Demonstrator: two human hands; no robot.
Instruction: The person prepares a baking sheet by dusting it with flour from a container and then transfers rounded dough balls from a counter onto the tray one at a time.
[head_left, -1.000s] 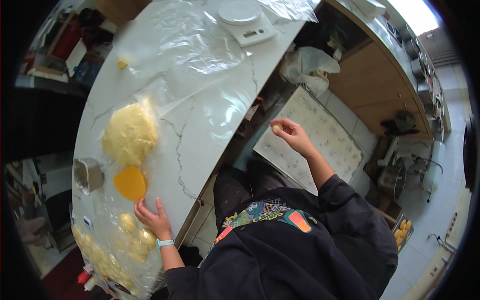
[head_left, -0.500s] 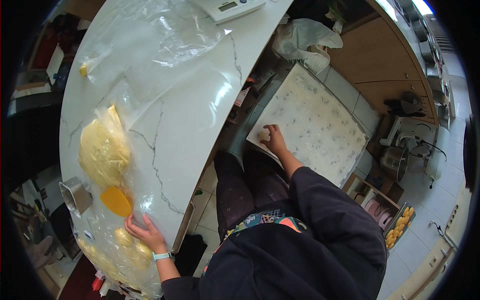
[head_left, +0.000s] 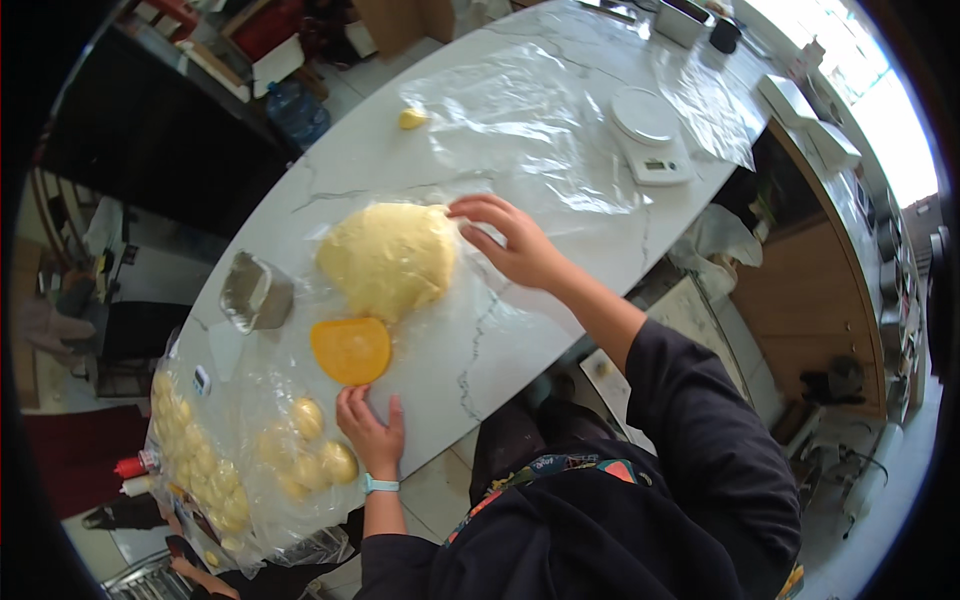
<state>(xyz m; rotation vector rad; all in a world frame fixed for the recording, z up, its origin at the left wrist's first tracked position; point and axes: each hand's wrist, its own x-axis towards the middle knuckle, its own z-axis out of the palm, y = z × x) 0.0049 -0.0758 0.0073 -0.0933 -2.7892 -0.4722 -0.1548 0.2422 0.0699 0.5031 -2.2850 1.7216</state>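
Observation:
A large mound of pale yellow dough (head_left: 385, 255) rests on the marble-patterned counter. My right hand (head_left: 512, 245) reaches to its right edge, fingertips at the dough, thumb and fingers apart. Nearer me lies a yellow-orange dough scraper (head_left: 352, 350), flat beside the dough. Just below its lower edge is my left hand (head_left: 372, 430), resting on the counter with fingers stretched out and holding nothing. Clear plastic covers several dough balls (head_left: 325, 465) to the left of that hand. More small dough pieces (head_left: 190, 450) lie under plastic at the counter's left end.
A metal tin (head_left: 256, 292) stands left of the dough. Farther off are a crumpled plastic sheet (head_left: 520, 120), a small dough lump (head_left: 411, 118) and a white kitchen scale (head_left: 655, 145). A white-dusted tray (head_left: 605, 385) sits below the counter. Another person's hand (head_left: 185, 567) shows at lower left.
My right hand has moved from the low tray, where a small dough ball was by its fingers, up to the dough mound. The view has turned toward the counter. My left hand stays by the scraper.

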